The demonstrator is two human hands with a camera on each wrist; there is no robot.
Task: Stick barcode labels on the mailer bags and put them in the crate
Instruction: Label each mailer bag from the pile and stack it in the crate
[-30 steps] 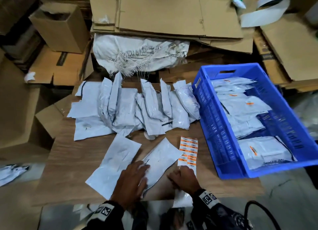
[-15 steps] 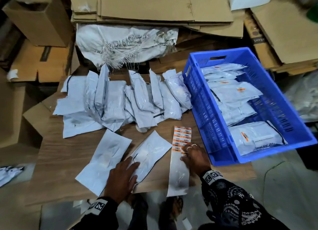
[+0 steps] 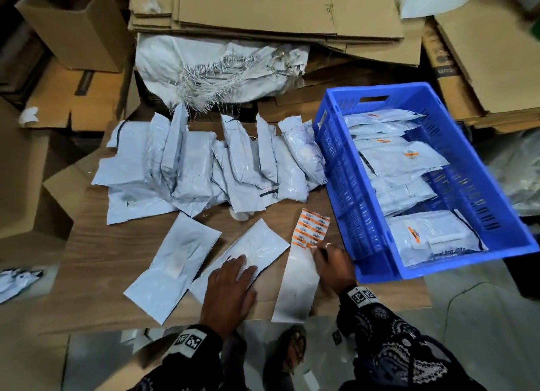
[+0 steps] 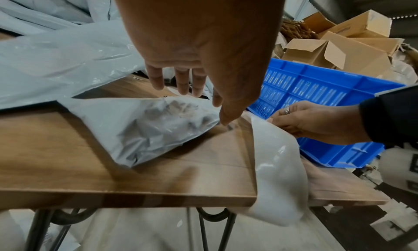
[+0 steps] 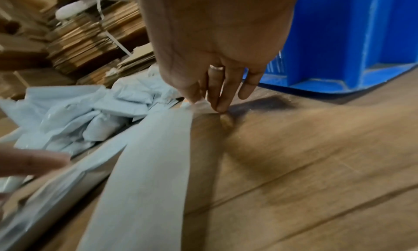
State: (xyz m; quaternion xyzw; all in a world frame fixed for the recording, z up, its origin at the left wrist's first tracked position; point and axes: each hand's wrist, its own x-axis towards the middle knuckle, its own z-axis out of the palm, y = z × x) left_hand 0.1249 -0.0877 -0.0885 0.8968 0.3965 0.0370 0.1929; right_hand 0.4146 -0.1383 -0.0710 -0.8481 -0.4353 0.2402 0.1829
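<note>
Where table ends, blue crate [image 3: 344,168], labelled mailers [image 3: 403,159] inside

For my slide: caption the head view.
Left hand steadies a mailer bag while right hand picks at the label strip.

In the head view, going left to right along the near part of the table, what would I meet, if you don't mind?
Left flat mailer bag → second mailer bag with the left hand resting on it → label strip → right hand picking at the strip → blue crate.
</note>
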